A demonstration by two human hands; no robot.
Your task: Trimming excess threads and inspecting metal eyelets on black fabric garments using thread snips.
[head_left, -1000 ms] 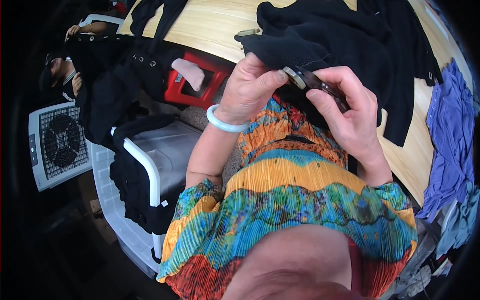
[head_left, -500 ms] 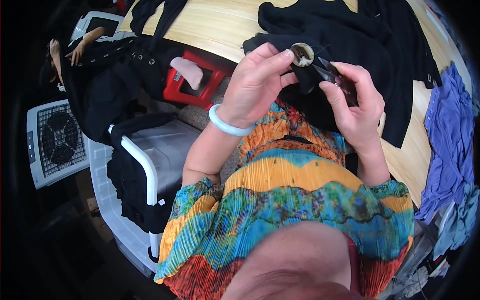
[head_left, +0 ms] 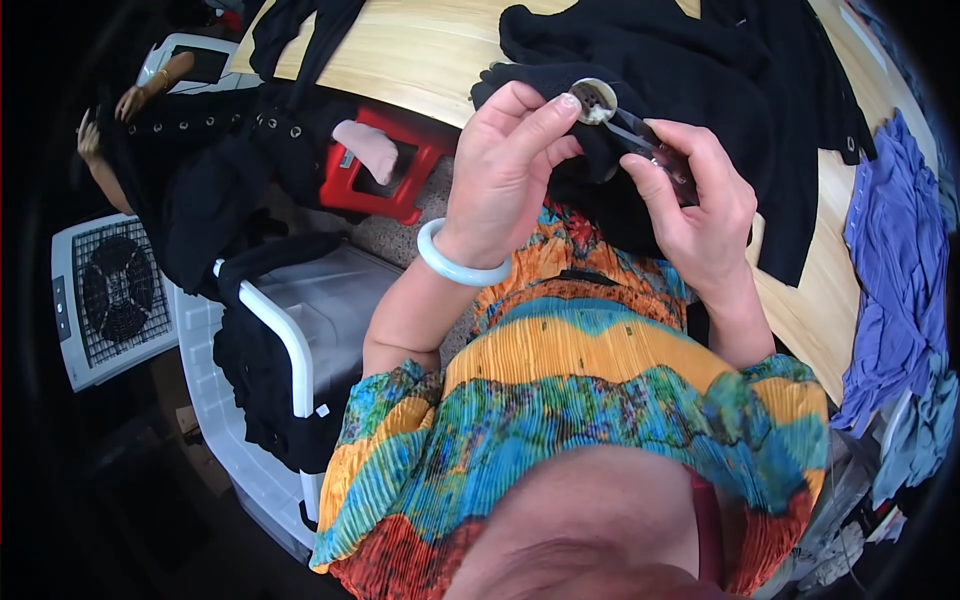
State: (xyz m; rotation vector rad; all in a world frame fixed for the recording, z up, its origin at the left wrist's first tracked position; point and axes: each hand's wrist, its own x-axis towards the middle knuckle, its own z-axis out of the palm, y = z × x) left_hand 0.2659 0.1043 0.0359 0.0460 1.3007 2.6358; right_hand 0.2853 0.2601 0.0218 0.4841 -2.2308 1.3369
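Between the thumb and fingers of my left hand point(head_left: 515, 165) is a large round button point(head_left: 594, 101), brown in the middle with a pale rim. Dark cloth of a black garment point(head_left: 660, 75) lies just behind it. My right hand point(head_left: 700, 205) is closed around a pair of thread snips point(head_left: 660, 152), whose pointed blades reach to the button's lower right edge. Whether the tips touch a thread there is too small to tell. The black garment spreads over the wooden table point(head_left: 430, 50) and hangs off its near edge.
A purple garment point(head_left: 895, 270) hangs at the table's right edge. On the left, a co-worker's hands point(head_left: 130, 102) hold black cloth with metal eyelets. Below are a red plastic stool point(head_left: 400, 205), a white fan unit point(head_left: 118, 290) and a clear bin point(head_left: 235, 430) holding black clothing.
The snips have come closer to the button, their blades now at its edge. Both my hands have shifted slightly left in the view. The co-worker's hands have moved apart somewhat.
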